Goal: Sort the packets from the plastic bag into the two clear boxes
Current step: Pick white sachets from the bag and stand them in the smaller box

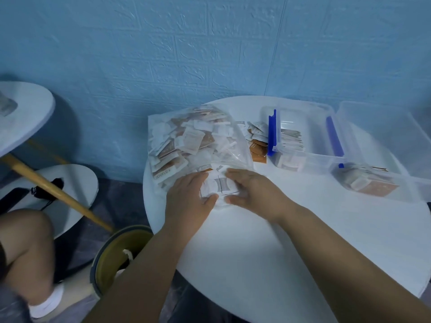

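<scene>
Packets [219,185]: light, flat, slippery, bending easily. Left grip [189,194] and right grip [254,192] are apparently pinching a stack's edges.

right clear box [411,191]: cut by right edge | packet [219,186]: print unreadable | side table [25,120]: cut at left

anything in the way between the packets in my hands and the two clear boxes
Nothing blocks the near box: bare table lies between it and the white packets. Loose packets lie beside the far box, at its blue-latched side, low, likely easy to lift over.
</scene>
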Tool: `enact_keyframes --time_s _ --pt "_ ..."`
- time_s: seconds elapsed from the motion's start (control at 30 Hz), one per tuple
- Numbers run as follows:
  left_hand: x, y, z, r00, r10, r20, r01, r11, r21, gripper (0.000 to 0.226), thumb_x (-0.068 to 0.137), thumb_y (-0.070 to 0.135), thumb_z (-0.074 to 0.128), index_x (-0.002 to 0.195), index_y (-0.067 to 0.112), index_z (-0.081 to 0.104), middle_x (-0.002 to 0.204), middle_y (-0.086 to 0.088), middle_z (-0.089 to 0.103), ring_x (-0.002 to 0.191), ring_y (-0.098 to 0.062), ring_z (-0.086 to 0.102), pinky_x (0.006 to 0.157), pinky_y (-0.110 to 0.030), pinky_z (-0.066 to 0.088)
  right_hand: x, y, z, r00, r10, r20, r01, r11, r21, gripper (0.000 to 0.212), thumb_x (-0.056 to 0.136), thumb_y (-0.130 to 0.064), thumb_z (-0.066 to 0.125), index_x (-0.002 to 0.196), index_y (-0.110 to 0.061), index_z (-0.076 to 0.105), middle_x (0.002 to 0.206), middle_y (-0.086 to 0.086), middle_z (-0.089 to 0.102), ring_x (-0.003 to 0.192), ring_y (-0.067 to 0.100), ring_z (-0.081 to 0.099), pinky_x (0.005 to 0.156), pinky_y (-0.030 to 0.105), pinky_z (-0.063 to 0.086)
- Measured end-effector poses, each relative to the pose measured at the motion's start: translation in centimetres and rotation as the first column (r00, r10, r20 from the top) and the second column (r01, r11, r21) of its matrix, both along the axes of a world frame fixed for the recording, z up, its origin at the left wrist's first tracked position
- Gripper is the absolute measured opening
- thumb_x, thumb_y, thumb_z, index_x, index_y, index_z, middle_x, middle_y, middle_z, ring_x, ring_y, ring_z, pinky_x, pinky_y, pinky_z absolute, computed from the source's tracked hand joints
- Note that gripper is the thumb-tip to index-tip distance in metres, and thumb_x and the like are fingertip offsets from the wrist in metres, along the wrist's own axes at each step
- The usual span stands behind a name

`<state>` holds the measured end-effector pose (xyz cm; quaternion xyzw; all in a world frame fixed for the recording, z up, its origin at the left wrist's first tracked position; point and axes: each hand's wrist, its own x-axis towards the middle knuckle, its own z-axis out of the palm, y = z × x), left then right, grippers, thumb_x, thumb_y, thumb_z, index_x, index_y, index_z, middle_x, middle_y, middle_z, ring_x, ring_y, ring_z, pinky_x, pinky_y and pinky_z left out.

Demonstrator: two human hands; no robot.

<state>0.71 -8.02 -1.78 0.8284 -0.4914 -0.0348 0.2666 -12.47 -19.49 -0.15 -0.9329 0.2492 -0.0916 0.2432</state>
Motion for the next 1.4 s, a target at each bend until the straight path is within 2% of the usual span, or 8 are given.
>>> enact_keyframes --time_s 0.2,0.4,0.6,0.83,1.03,1.13,1.23,1.4 --pt "0.6 0.0 0.0 0.999 -0.040 0.028 0.038 0.998 0.052 0.049 0.086 0.039 0.060 0.131 0.023 0.051 0.138 0.007 0.047 0.129 -0.013 0.037 0.109 -0.028 0.026 0.1 -0.1 0.2 0.998 -0.061 -0.026 0.059 0.994 -0.092 0.046 0.084 -0.032 0.065 0.127 -0.019 0.056 0.125 0.000 0.060 0.109 0.019 0.056 0.091 0.024 0.040" --pt "0.1 0.9 0.2 0.998 0.047 -0.044 -0.054 0.986 -0.160 0.039 0.096 0.033 0.037 0.117 0.015 0.064 0.113 -0.002 0.067 0.107 -0.018 0.059 0.088 -0.012 0.028 -0.5 0.0 -0.9 0.949 -0.080 0.306 0.109 0.991 -0.079 0.017 0.090 -0.019 0.058 0.099 -0.009 0.070 0.097 0.003 0.071 0.085 0.013 0.061 0.073 0.014 0.038" --pt "0.1 0.7 0.4 0.974 0.137 -0.179 -0.179 0.952 -0.248 0.042 0.095 0.034 0.034 0.110 0.009 0.064 0.102 -0.004 0.068 0.088 -0.008 0.055 0.076 -0.003 0.033 0.7 0.4 -0.7 0.988 -0.155 0.024 0.156 0.986 -0.065 0.046 0.077 -0.040 0.070 0.120 -0.029 0.059 0.128 -0.012 0.054 0.122 0.008 0.043 0.095 0.023 0.038" --pt "0.1 0.7 0.2 0.968 0.148 -0.203 -0.197 0.948 -0.249 0.035 0.096 0.030 0.039 0.109 0.008 0.064 0.102 -0.004 0.067 0.086 -0.004 0.049 0.073 -0.006 0.031 0.9 1.2 -0.9 0.976 -0.112 0.184 0.146 0.973 -0.181 0.025 0.083 -0.020 0.064 0.107 -0.015 0.069 0.109 0.002 0.067 0.104 0.022 0.058 0.083 0.025 0.042" --pt "0.0 0.8 0.3 0.965 0.152 -0.212 -0.208 0.939 -0.273 0.033 0.097 0.027 0.040 0.112 0.008 0.062 0.106 -0.004 0.066 0.089 -0.002 0.047 0.074 -0.008 0.033 0.5 1.6 -0.6 0.902 -0.267 0.341 0.225 0.961 0.158 0.017 0.078 -0.008 0.069 0.092 -0.017 0.074 0.090 -0.006 0.071 0.082 0.000 0.061 0.074 0.009 0.044" --pt "0.0 0.9 0.3 0.968 0.149 -0.204 -0.204 0.935 -0.289 0.032 0.097 0.027 0.040 0.110 0.008 0.063 0.102 -0.003 0.066 0.085 -0.001 0.048 0.068 0.001 0.033 0.3 1.6 -0.1 0.824 -0.431 0.368 0.201 0.830 0.521 0.008 0.080 -0.011 0.071 0.087 -0.014 0.074 0.075 -0.012 0.067 0.060 -0.007 0.057 0.060 0.005 0.041" --pt "-0.2 0.9 0.6 0.960 0.148 -0.238 -0.220 0.924 -0.312 0.030 0.097 0.024 0.042 0.107 0.006 0.064 0.092 0.005 0.060 0.075 0.003 0.046 0.066 0.007 0.031 0.0 1.3 0.9 0.743 -0.563 0.361 0.135 0.655 0.744 0.006 0.082 -0.012 0.069 0.086 -0.015 0.072 0.073 -0.002 0.070 0.063 0.005 0.060 0.065 0.018 0.049" --pt "-1.7 0.5 2.0 0.863 0.066 -0.500 -0.252 0.915 -0.316 0.023 0.098 0.029 0.040 0.088 0.024 0.061 0.084 0.012 0.064 0.079 -0.003 0.062 0.066 -0.006 0.043 0.4 1.7 1.8 0.780 -0.509 0.364 0.084 0.662 0.745 0.005 0.081 -0.010 0.070 0.079 -0.013 0.066 0.071 -0.002 0.061 0.063 0.010 0.060 0.063 0.020 0.055"
